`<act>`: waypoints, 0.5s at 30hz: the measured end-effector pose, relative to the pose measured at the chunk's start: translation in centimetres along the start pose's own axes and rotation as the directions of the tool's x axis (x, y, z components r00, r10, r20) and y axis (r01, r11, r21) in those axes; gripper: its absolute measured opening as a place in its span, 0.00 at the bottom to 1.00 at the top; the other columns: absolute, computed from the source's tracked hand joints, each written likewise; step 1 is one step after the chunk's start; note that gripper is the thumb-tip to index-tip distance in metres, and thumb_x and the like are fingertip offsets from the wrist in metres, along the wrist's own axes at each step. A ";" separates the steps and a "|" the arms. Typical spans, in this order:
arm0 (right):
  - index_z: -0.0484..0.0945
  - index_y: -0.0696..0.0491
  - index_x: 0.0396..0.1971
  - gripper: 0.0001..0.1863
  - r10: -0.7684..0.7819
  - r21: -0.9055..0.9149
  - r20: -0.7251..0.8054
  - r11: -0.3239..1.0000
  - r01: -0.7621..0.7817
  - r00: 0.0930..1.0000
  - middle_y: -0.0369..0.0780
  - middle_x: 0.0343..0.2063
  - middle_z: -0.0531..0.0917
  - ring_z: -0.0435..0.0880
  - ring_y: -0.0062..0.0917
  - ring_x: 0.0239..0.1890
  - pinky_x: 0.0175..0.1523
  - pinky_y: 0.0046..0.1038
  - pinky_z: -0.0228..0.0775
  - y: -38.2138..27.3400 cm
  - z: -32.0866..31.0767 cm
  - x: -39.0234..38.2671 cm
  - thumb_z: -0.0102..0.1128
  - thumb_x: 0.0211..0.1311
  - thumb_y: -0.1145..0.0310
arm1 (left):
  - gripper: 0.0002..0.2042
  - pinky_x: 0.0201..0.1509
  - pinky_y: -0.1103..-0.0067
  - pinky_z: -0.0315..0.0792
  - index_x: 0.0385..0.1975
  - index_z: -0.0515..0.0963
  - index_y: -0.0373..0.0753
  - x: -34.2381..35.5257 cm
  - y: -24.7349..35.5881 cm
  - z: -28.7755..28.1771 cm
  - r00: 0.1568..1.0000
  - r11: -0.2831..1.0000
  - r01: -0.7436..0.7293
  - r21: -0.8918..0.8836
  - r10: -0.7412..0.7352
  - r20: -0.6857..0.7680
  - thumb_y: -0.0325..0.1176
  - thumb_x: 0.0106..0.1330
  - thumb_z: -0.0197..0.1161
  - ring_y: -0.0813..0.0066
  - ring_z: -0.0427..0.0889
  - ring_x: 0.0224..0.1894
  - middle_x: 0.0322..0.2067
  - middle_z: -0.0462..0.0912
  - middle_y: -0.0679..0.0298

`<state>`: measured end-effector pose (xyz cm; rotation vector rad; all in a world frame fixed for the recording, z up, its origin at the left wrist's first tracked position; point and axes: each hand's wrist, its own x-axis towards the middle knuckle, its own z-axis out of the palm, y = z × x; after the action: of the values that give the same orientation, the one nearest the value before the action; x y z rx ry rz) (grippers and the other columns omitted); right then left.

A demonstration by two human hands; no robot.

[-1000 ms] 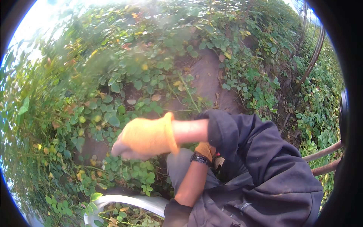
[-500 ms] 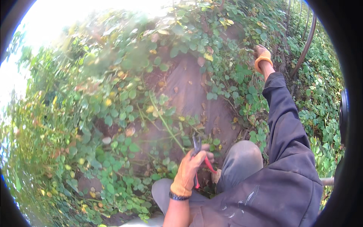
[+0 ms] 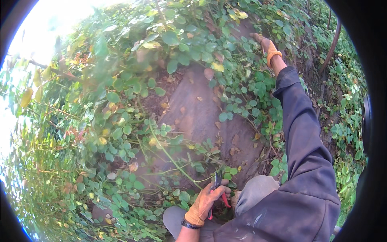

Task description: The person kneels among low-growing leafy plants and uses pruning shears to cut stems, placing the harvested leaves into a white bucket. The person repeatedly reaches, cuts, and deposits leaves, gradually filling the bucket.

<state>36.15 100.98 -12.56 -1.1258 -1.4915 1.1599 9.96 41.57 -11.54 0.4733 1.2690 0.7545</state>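
Brown ground (image 3: 193,113) runs ahead of the left hand (image 3: 206,203), strewn with dry leaves (image 3: 234,151). Dense green bushes (image 3: 121,149) crowd in to that hand's left. A curved brown pole (image 3: 333,47) leans to the right of the right hand (image 3: 266,46). White glare (image 3: 52,30) washes out the view far ahead and left of the left hand.

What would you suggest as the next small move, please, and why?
Perhaps the right hand, in an orange-cuffed work glove, could gently part the leafy green growth around it: it is stretched out there with nothing visibly held, while the left hand, also gloved, holds the red-handled metal pruning shears.
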 end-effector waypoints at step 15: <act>0.76 0.51 0.69 0.32 -0.212 -0.907 -0.222 0.403 -0.122 0.952 0.51 0.42 0.91 0.90 0.51 0.44 0.51 0.45 0.83 3.8 -4.3 -2.5 0.70 0.66 0.65 | 0.32 0.61 0.75 0.76 0.71 0.76 0.31 -0.6 -0.4 -0.9 0.997 0.998 0.061 0.009 -0.060 -0.053 0.49 0.77 0.62 0.72 0.87 0.50 0.50 0.91 0.60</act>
<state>41.30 99.70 -16.01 -1.8667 -1.9177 -0.0682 9.14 40.77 -11.58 0.4238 1.3314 0.7136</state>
